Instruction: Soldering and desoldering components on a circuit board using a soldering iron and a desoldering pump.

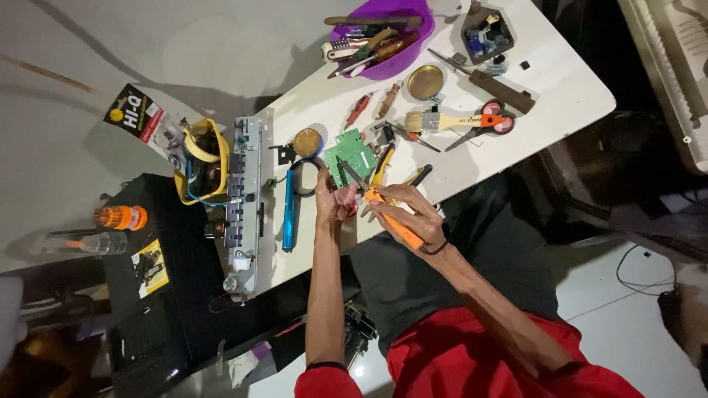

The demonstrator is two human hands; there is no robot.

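Note:
My left hand [331,199] grips the lower edge of a small green circuit board [348,155], holding it just above the white table [568,88]. My right hand [411,215] is closed around orange-handled pliers [392,218], whose dark jaws reach the board's lower right edge. A yellow-handled tool [383,163] lies beside the board.
On the table lie a purple bowl of tools [402,55], a round brass dish [425,81], a paintbrush [435,120], orange scissors [483,124], a red screwdriver [357,110], a blue pen-shaped tool [288,214] and a long grey metal chassis [243,206]. A black stand [162,295] is at left.

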